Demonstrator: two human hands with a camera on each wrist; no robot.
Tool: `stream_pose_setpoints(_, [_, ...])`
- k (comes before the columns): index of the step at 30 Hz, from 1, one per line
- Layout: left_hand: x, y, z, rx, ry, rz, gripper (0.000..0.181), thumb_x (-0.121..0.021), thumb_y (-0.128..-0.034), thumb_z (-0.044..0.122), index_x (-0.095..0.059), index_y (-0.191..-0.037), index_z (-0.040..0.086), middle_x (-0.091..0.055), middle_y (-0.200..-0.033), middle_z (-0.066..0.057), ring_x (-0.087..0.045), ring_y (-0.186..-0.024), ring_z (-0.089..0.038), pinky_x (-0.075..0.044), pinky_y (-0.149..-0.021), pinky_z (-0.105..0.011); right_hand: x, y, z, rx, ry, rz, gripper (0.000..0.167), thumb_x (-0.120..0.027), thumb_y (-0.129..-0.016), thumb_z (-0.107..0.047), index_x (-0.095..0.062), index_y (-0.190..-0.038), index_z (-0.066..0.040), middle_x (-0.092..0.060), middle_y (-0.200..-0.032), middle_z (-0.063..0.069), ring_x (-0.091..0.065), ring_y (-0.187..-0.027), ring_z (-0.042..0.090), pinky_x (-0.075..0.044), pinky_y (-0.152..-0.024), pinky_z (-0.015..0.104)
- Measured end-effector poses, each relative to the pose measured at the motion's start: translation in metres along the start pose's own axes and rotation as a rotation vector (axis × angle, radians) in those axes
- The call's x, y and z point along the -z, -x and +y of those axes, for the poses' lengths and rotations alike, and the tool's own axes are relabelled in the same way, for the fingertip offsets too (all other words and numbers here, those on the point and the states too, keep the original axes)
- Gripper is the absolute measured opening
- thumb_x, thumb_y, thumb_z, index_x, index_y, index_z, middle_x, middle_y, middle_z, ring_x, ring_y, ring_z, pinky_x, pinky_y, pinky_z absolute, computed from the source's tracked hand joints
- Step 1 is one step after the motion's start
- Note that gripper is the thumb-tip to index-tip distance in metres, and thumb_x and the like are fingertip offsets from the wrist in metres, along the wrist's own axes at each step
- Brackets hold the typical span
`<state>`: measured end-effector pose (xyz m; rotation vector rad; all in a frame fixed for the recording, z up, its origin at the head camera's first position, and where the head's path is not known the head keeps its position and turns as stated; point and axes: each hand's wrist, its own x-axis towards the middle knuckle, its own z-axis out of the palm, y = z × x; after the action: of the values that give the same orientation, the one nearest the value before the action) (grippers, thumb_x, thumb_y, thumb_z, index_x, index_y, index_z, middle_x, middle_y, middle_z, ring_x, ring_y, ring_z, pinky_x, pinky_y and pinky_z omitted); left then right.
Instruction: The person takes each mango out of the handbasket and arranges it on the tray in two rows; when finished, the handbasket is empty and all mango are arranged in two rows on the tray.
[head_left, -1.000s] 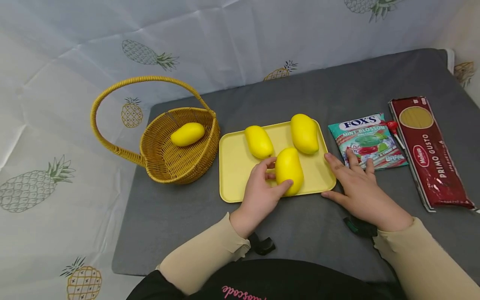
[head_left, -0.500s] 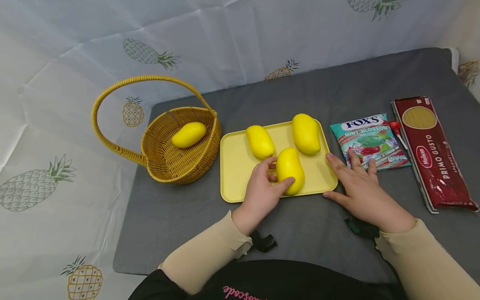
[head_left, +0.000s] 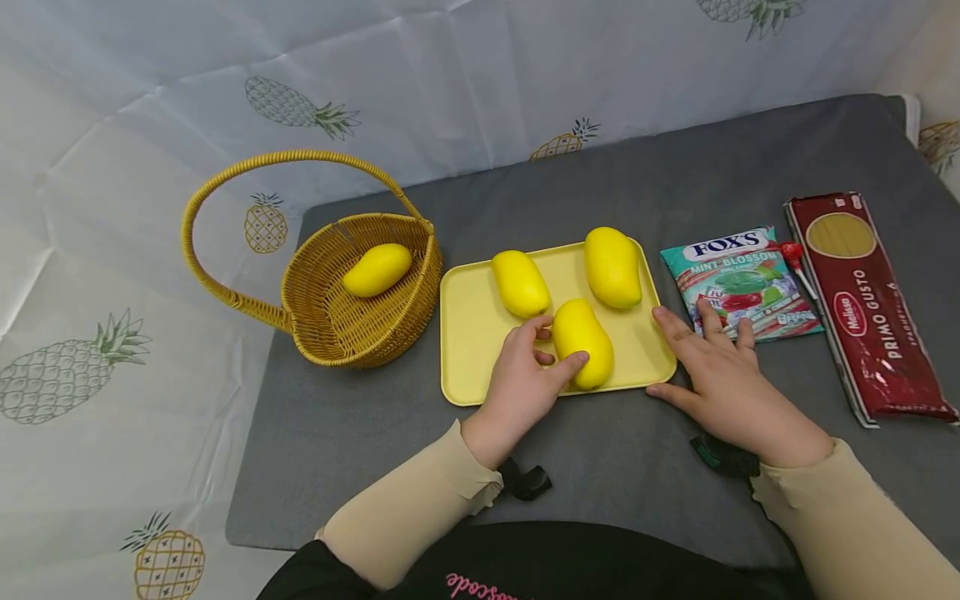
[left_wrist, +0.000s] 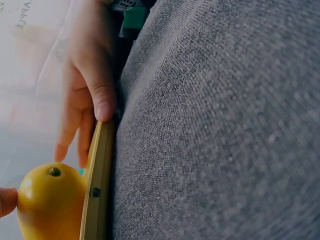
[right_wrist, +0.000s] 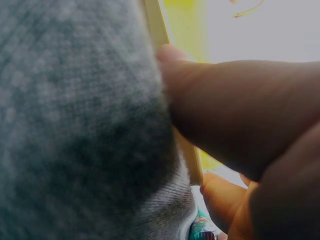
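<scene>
A yellow mango [head_left: 583, 343] lies at the front of the yellow tray [head_left: 472, 350], between the thumb and fingers of my left hand [head_left: 521, 387], which grips it from the left. Two more mangoes are behind it on the tray, one at the middle [head_left: 521, 284] and one at the back right [head_left: 612, 267]. My right hand [head_left: 723, 383] has its fingers spread, thumb and index fingertip at the tray's right corner; the right wrist view shows the thumb [right_wrist: 225, 110] against the tray's edge. In the left wrist view the mango [left_wrist: 52, 205] stands beside a thumb tip.
A wicker basket [head_left: 356, 350] with a tall handle stands left of the tray, one mango [head_left: 377, 270] inside. To the right lie a candy bag [head_left: 738, 283], a red lollipop [head_left: 790, 252] and a red pasta pack [head_left: 862, 308]. A patterned cloth [head_left: 480, 92] hangs behind the table.
The front mango has turned slightly in my left hand, its near end shifting a little to the right. My right hand stays at the tray's corner.
</scene>
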<state>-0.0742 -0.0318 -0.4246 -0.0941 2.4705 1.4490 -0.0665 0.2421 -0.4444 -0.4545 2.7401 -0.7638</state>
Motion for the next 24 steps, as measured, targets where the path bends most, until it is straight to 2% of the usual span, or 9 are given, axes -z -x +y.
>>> stream_pose_setpoints(8, [0.003, 0.000, 0.001, 0.017, 0.032, -0.012, 0.072, -0.086, -0.0997, 0.032, -0.053, -0.160, 0.011, -0.059, -0.140, -0.008, -0.063, -0.102, -0.017, -0.058, -0.084, -0.026, 0.001, 0.000, -0.001, 0.000, -0.003, -0.001, 0.109, -0.086, -0.097, -0.036, -0.018, -0.177, -0.007, -0.031, -0.176, 0.031, 0.013, -0.169, 0.051, 0.024, -0.124, 0.077])
stream_pose_setpoints(13, [0.010, 0.004, 0.001, 0.023, 0.050, -0.014, 0.071, -0.084, -0.1007, 0.033, -0.052, -0.160, 0.013, -0.060, -0.141, -0.007, -0.064, -0.103, -0.018, -0.059, -0.082, -0.027, 0.001, 0.000, 0.000, 0.002, -0.001, -0.009, 0.110, -0.086, -0.097, -0.036, -0.017, -0.177, -0.007, -0.030, -0.176, 0.030, 0.015, -0.169, 0.051, 0.025, -0.124, 0.077])
stream_pose_setpoints(20, [0.030, 0.012, 0.005, 0.030, 0.134, -0.035, 0.067, -0.081, -0.1024, 0.031, -0.053, -0.160, 0.013, -0.063, -0.143, -0.008, -0.066, -0.095, -0.018, -0.058, -0.077, -0.031, 0.001, 0.000, 0.001, 0.001, 0.002, -0.014, 0.112, -0.086, -0.097, -0.037, -0.015, -0.178, -0.008, -0.029, -0.177, 0.030, 0.017, -0.169, 0.049, 0.026, -0.123, 0.076])
stream_pose_setpoints(24, [0.046, 0.020, 0.008, 0.034, 0.247, -0.056, 0.063, -0.078, -0.1048, 0.025, -0.052, -0.160, 0.009, -0.061, -0.145, -0.014, -0.069, -0.094, -0.030, -0.062, -0.081, -0.033, 0.001, 0.000, 0.002, -0.001, 0.005, -0.017, 0.112, -0.087, -0.097, -0.037, -0.015, -0.178, -0.008, -0.029, -0.176, 0.031, 0.017, -0.169, 0.050, 0.027, -0.123, 0.076])
